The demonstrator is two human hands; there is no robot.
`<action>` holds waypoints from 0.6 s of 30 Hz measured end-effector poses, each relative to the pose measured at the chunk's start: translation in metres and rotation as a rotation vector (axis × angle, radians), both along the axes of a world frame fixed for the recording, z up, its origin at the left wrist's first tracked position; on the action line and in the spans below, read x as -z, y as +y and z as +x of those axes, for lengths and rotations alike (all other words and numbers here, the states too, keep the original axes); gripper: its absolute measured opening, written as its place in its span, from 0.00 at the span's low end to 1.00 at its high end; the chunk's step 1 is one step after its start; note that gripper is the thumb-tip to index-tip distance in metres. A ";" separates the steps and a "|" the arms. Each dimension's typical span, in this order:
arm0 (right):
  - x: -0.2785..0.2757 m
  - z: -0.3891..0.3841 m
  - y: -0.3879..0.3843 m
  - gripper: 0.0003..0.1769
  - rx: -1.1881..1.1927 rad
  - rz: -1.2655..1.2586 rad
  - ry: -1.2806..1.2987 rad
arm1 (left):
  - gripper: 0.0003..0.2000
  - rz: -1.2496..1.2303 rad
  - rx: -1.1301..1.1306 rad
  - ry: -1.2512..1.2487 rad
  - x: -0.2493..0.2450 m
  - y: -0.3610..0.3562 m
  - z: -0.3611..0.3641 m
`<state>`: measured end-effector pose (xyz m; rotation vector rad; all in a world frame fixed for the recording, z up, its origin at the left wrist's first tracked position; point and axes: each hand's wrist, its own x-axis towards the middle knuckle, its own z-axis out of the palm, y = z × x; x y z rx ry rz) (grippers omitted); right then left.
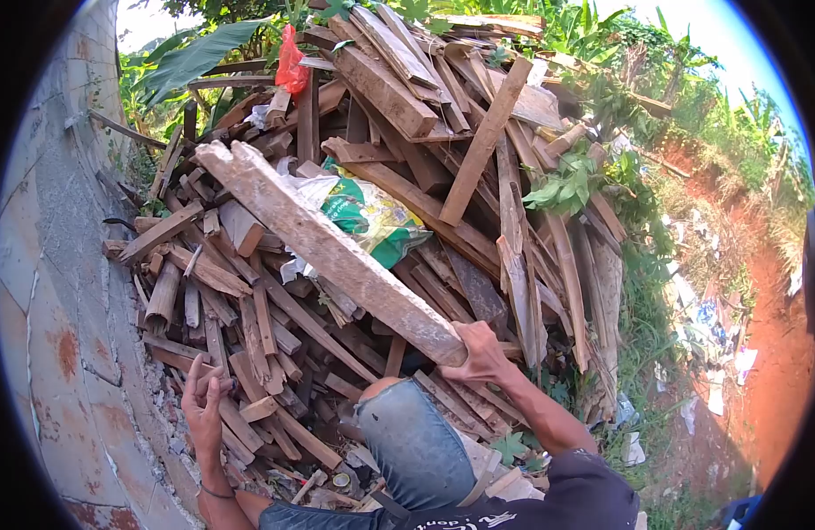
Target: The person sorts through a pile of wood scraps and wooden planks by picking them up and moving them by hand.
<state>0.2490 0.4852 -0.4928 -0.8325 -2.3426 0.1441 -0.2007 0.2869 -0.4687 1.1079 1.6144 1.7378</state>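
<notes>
A long, rough wooden plank (328,247), pale and dusty on its face, slants across the pile from upper left to lower right. My right hand (480,355) is closed around its lower right end. The far end is jagged and lies over smaller wood pieces. My left hand (204,405) is raised at the lower left with its fingers apart, near short wood offcuts (257,409), and shows nothing in its grasp. Just behind the plank is a green, white and yellow plastic sack (372,216), partly covered by it.
A big heap of scrap wood (407,106) rises ahead. A cracked, stained concrete wall (72,291) stands along the left. A red plastic bag (291,62) hangs near the top. To the right is a reddish earth slope (761,353) with scattered litter. My bent knee (407,433) is against the pile.
</notes>
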 end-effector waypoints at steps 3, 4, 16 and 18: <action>-0.071 -0.053 0.032 0.52 -0.164 0.013 -0.261 | 0.27 0.080 -0.083 0.035 -0.016 -0.012 0.001; -0.088 -0.075 0.038 0.51 -0.239 0.118 -0.388 | 0.27 0.103 -0.113 0.070 -0.020 -0.016 0.002; -0.065 -0.212 0.022 0.15 -1.145 1.075 -0.941 | 0.23 0.142 -0.379 0.107 -0.023 -0.049 -0.005; -0.118 -0.189 0.037 0.24 -1.021 1.106 -0.876 | 0.22 0.277 -0.631 0.218 -0.012 -0.050 -0.020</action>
